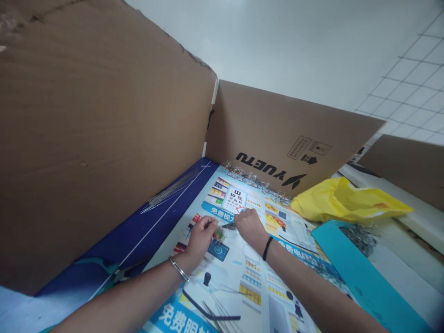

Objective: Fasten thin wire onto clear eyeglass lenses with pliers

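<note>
Over a printed poster (194, 296) on the work surface, my two hands are close together with a small gap between them. My left hand (202, 236), below a silver bracelet, has its fingers pinched on something too small to make out. To its right my right hand (249, 225), with a black band at the wrist, is curled closed, and what it holds is hidden. A small dark item (228, 226) shows between the hands. Several thin wires (220, 312) lie on the poster near the front edge of the view. More straight wires (171, 189) rest on the blue strip at the left.
Cardboard panels (104, 115) stand at the left and back. Tangled wire bits (256, 180) line the back panel's foot. At the right are a yellow bag (333, 201) and a turquoise-edged box (374, 286) holding a wire heap (359, 238).
</note>
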Tool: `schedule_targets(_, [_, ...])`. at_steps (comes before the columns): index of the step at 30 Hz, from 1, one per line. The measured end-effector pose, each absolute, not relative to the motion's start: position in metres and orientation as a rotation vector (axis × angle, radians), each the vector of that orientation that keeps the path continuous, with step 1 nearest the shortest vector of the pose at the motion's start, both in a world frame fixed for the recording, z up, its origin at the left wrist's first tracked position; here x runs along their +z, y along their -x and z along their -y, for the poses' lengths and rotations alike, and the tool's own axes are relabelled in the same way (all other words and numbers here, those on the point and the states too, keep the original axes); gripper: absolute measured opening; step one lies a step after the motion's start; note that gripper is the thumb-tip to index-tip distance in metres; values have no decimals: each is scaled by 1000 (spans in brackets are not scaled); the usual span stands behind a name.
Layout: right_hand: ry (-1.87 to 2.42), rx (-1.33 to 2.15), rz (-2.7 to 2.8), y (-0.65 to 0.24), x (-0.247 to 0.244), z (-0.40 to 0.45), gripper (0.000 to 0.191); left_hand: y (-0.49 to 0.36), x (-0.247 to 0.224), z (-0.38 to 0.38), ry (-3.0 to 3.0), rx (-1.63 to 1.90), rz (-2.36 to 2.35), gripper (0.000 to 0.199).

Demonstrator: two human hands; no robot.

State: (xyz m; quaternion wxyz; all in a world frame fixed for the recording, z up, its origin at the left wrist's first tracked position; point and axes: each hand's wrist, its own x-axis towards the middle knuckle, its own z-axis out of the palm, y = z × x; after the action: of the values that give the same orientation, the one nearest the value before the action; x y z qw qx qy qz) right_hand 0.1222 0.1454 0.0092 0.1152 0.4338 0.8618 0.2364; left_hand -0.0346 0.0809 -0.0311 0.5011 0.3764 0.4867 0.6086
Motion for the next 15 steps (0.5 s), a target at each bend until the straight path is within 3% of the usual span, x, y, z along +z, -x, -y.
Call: schedule_targets(15, [-1211, 666, -2575, -121, 7, -158, 17, 35, -29, -81, -873, 1456, -1191, 22])
